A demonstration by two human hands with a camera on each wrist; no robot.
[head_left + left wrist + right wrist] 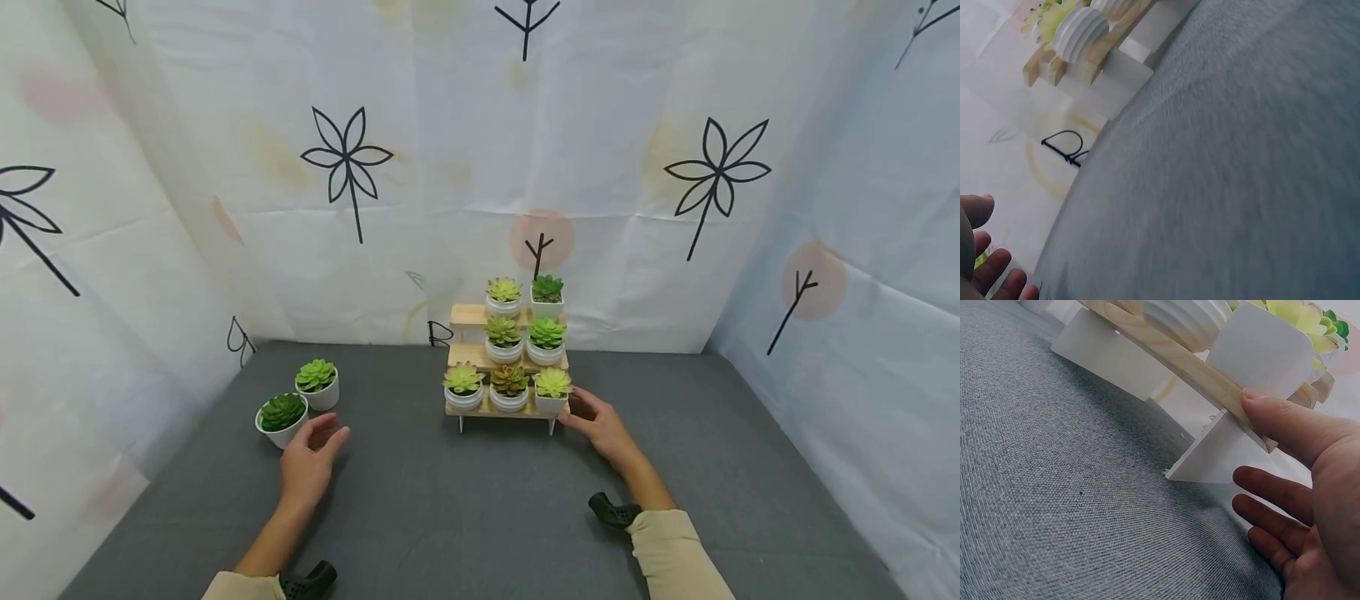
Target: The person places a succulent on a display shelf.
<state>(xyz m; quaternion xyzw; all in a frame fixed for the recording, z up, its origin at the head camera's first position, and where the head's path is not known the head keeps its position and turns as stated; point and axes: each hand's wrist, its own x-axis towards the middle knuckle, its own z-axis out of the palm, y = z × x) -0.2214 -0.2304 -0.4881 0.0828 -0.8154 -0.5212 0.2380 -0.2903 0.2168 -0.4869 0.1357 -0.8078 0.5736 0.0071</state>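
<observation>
A tiered wooden plant stand (pixel 468 357) on white supports carries several small potted succulents on three steps. My right hand (pixel 600 425) is at the right end of its lowest step. In the right wrist view the thumb (pixel 1285 422) lies on the front corner of the wooden plank (pixel 1210 381), beside a white square pot (pixel 1263 347); the index finger is mostly hidden behind the stand, and the other fingers are loose below. My left hand (pixel 309 467) holds nothing, its fingers relaxed, just right of a dark green potted succulent (pixel 282 412). Behind that stands a brighter green succulent (pixel 317 377).
The stand rests near the back of a grey cloth-covered table (pixel 465 517). White printed fabric (pixel 465 125) hangs behind the table and along both sides. Black wrist straps (pixel 613 510) show at the sleeves.
</observation>
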